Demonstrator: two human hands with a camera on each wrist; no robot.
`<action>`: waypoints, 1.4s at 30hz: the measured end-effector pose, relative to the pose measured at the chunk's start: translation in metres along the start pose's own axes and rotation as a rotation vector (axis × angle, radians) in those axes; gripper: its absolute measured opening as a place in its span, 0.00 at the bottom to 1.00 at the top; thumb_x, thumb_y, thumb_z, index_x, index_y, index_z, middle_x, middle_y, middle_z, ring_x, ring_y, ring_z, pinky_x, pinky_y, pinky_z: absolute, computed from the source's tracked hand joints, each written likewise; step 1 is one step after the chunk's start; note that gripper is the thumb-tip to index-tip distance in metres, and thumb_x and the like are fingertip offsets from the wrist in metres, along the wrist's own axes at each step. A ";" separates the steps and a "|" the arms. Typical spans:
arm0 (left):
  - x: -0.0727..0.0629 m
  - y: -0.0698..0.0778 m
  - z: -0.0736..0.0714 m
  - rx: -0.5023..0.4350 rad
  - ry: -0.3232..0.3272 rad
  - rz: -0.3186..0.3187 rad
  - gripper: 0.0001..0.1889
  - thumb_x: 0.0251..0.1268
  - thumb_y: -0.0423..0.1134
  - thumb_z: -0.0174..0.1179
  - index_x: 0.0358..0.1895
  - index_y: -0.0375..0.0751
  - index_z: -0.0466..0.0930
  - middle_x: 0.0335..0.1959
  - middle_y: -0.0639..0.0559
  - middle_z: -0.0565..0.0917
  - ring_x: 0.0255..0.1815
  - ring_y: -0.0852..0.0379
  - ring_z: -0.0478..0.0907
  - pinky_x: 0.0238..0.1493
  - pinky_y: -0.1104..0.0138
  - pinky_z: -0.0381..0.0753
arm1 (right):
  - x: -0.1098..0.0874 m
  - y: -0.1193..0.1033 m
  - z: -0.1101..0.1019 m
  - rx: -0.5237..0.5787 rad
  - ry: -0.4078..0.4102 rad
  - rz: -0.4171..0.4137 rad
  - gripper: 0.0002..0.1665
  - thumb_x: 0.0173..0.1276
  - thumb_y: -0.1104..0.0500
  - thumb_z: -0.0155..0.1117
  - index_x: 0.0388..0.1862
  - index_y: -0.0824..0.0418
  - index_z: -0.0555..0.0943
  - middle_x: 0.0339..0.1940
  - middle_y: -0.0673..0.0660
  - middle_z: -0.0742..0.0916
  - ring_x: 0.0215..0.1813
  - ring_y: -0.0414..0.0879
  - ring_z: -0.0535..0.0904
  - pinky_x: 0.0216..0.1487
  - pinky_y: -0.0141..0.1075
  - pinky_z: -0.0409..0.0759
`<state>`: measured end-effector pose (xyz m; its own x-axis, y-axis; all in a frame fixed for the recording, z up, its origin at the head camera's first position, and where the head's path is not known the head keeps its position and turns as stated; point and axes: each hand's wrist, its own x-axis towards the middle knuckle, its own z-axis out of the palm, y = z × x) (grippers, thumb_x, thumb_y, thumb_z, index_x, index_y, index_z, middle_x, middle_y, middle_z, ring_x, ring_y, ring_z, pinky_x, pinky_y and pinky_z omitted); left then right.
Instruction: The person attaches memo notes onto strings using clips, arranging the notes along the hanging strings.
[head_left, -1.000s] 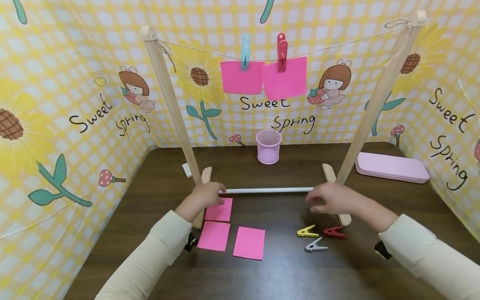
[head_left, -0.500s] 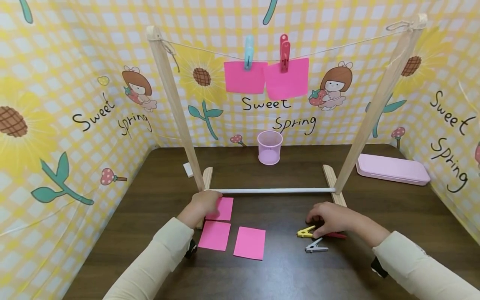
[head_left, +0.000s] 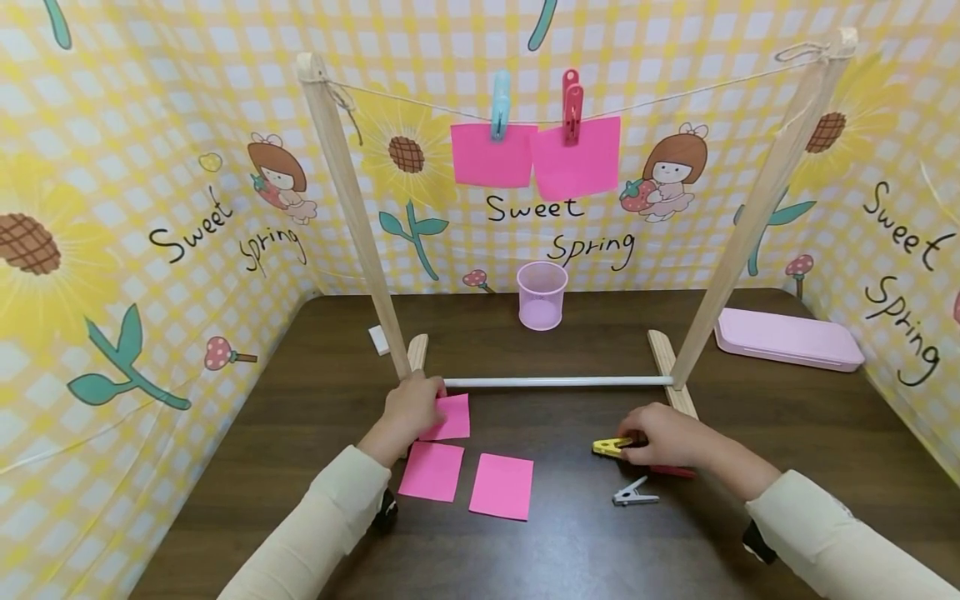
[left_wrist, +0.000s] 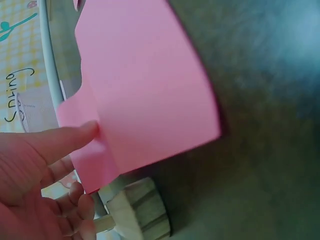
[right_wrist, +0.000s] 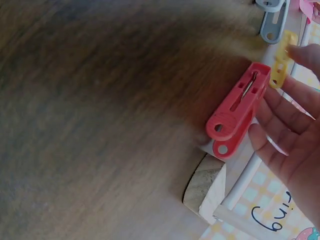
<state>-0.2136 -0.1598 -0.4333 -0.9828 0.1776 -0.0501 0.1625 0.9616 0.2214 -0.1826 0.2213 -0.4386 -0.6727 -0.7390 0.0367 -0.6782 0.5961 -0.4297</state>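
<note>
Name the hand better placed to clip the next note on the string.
Right, I'd judge: the right hand pinches the yellow clip, while the left hand holds a pink note.

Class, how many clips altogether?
5: blue clip and red clip on the string, yellow clip in the right hand, grey clip and second red clip on the table.

Dark wood-grain tabletop (head_left: pixel 570 554) lies beneath left hand (head_left: pixel 412 407) and right hand (head_left: pixel 663 435), faint sheen (head_left: pixel 566 496) between; yellow-and-white checked backdrop (head_left: pixel 480 42), printed with sunflowers (head_left: pixel 30 243) and "Sweet Spring" lettering (head_left: pixel 534 208), rises beyond and flanks both.
</note>
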 end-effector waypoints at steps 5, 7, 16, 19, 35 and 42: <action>-0.001 0.000 0.001 -0.034 0.070 0.019 0.08 0.49 0.35 0.67 0.28 0.47 0.76 0.26 0.50 0.74 0.30 0.49 0.73 0.26 0.55 0.72 | 0.000 0.003 0.000 -0.006 0.129 -0.042 0.07 0.55 0.66 0.60 0.32 0.64 0.82 0.27 0.46 0.79 0.28 0.36 0.72 0.29 0.30 0.72; -0.002 0.001 0.000 -0.055 0.073 0.025 0.06 0.51 0.33 0.64 0.28 0.47 0.75 0.23 0.52 0.75 0.27 0.51 0.73 0.26 0.56 0.71 | 0.001 0.003 0.000 -0.008 0.170 -0.054 0.08 0.58 0.66 0.59 0.36 0.66 0.82 0.30 0.49 0.79 0.30 0.36 0.71 0.30 0.31 0.73; -0.004 -0.002 -0.023 -0.244 -0.001 0.049 0.05 0.53 0.33 0.64 0.29 0.48 0.78 0.23 0.55 0.78 0.25 0.57 0.73 0.24 0.62 0.70 | 0.006 -0.002 -0.019 0.086 0.226 -0.046 0.19 0.54 0.68 0.69 0.45 0.72 0.78 0.37 0.57 0.80 0.37 0.48 0.76 0.37 0.40 0.75; -0.006 -0.001 -0.040 -0.386 -0.012 0.086 0.04 0.53 0.31 0.64 0.32 0.43 0.80 0.25 0.52 0.79 0.26 0.57 0.74 0.26 0.64 0.73 | 0.009 -0.004 -0.030 0.162 0.251 -0.047 0.17 0.55 0.70 0.67 0.44 0.73 0.78 0.38 0.59 0.82 0.38 0.49 0.77 0.38 0.40 0.77; -0.007 0.036 -0.112 -1.908 0.103 -0.138 0.06 0.69 0.31 0.47 0.45 0.45 0.66 0.32 0.53 0.79 0.28 0.59 0.78 0.33 0.68 0.79 | 0.036 -0.069 -0.118 0.235 0.568 0.072 0.10 0.67 0.67 0.56 0.47 0.67 0.77 0.36 0.58 0.83 0.32 0.39 0.74 0.31 0.26 0.72; 0.003 0.058 -0.135 -2.176 0.197 -0.065 0.07 0.69 0.32 0.49 0.46 0.47 0.66 0.32 0.53 0.78 0.30 0.59 0.70 0.33 0.71 0.70 | 0.069 -0.113 -0.167 0.044 0.644 -0.192 0.10 0.63 0.72 0.58 0.43 0.69 0.73 0.32 0.56 0.79 0.33 0.43 0.72 0.34 0.29 0.69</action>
<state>-0.2194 -0.1320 -0.2896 -0.9981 0.0101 -0.0602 -0.0483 -0.7342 0.6772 -0.2015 0.1554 -0.2369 -0.5924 -0.4880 0.6410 -0.8001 0.4492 -0.3975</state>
